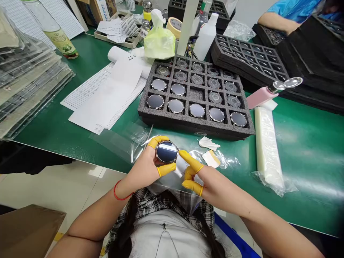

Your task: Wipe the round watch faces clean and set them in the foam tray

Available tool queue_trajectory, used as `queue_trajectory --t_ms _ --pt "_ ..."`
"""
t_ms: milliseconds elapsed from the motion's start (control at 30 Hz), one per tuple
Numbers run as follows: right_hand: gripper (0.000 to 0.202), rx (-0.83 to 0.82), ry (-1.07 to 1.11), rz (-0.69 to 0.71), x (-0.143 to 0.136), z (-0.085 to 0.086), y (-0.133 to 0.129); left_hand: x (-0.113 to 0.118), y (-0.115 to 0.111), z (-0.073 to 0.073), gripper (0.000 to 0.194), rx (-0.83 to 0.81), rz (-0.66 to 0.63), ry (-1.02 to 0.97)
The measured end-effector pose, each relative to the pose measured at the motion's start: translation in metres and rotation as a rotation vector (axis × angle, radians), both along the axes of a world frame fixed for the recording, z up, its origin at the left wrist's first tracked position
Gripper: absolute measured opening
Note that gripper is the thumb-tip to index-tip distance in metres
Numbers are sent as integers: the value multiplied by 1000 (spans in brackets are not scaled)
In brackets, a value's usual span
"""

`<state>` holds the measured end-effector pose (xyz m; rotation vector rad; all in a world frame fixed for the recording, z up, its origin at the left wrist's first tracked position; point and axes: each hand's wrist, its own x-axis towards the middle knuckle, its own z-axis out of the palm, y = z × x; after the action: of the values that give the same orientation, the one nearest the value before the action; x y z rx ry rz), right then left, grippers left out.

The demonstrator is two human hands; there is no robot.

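A round watch case (167, 152) with a dark glossy face is gripped at its rim by my left hand (146, 163), between yellow-cotted thumb and finger. My right hand (205, 175) also wears yellow finger cots; its index fingertip touches the case's right edge, while the other fingers curl below, apart from the case. Beyond my hands lies a black foam tray (196, 123) with watch cases in its compartments. The front row and two in the row behind show smooth faces; the others show ringed backs. One compartment in the second row from the front holds no case.
Scraps of white backing (211, 158) and clear film lie right of my hands. A wrapped white stack (268, 147) and pink bottle (262, 96) stand farther right. Papers (107, 93) and stacked plastic trays (29, 82) are left. Another person's arm (279, 23) rests at back right.
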<state>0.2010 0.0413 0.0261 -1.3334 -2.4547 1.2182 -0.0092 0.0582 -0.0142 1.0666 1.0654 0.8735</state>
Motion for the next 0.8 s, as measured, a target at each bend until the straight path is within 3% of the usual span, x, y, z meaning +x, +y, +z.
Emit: queue_trajectory --t_ms 67,167,267,533,800 --pt "19 163 -16 11 0 1 -1 0 0 -1 56 -10 4 -12" --pt "29 579 -16 -55 -4 1 -4 1 0 -2 57 -67 8 -55" --pt "18 820 67 -39 -12 -1 -7 3 0 -1 56 -141 -31 -123" --pt "15 865 137 -29 -20 -12 -10 8 -2 1 36 -181 -112 -311" --pt "26 943 89 17 -17 -9 -11 8 -6 -5 41 -163 -102 -329"
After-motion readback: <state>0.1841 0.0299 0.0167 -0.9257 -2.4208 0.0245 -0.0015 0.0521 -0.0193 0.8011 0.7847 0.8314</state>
